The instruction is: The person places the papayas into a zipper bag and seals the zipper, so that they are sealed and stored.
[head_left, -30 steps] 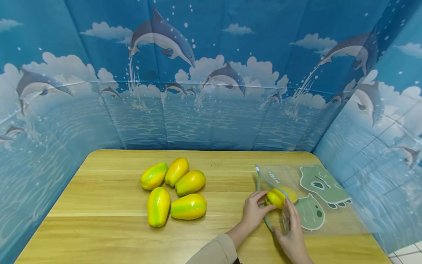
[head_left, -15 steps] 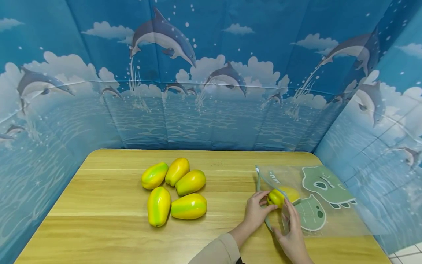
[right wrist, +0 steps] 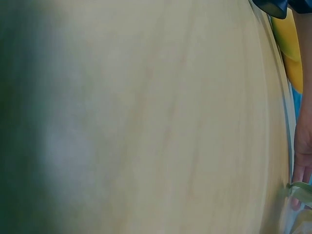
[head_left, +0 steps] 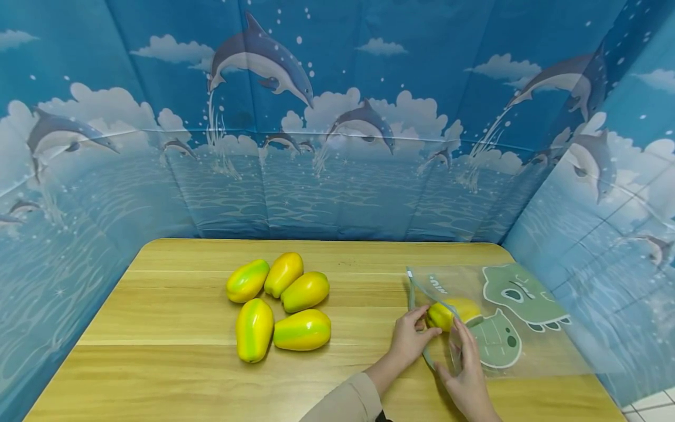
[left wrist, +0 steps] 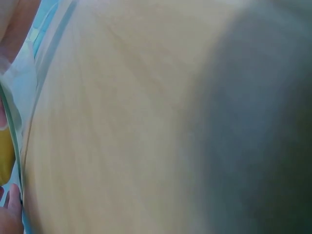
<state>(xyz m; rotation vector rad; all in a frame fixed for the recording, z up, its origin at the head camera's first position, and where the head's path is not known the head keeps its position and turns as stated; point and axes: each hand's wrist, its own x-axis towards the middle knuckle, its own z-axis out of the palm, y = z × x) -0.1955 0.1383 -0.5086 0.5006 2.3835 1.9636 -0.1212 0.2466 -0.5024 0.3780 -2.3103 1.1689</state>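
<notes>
A clear zip bag (head_left: 559, 357) with green dinosaur prints lies at the right of the table, its mouth facing left. A yellow papaya (head_left: 463, 308) lies mostly inside it, with its near end at the opening. My left hand (head_left: 408, 337) holds that end between thumb and fingers. My right hand (head_left: 469, 375) grips the bag at its mouth, fingers on the upper edge and thumb by the lower one. In the left wrist view, part of the papaya (left wrist: 6, 156) shows at the left edge. The right wrist view catches a hand (right wrist: 303, 151) at its right edge.
Several yellow-green papayas lie grouped left of centre, among them a lower-left papaya (head_left: 255, 330) and a lower-right papaya (head_left: 302, 330). They rest on a wooden table (head_left: 158, 375). A blue dolphin-print curtain (head_left: 337, 187) stands behind and beside it.
The papaya in the bag has shifted slightly to the right, with my left hand following. Both hands keep nearly the same places, and the grouped papayas have not moved.
</notes>
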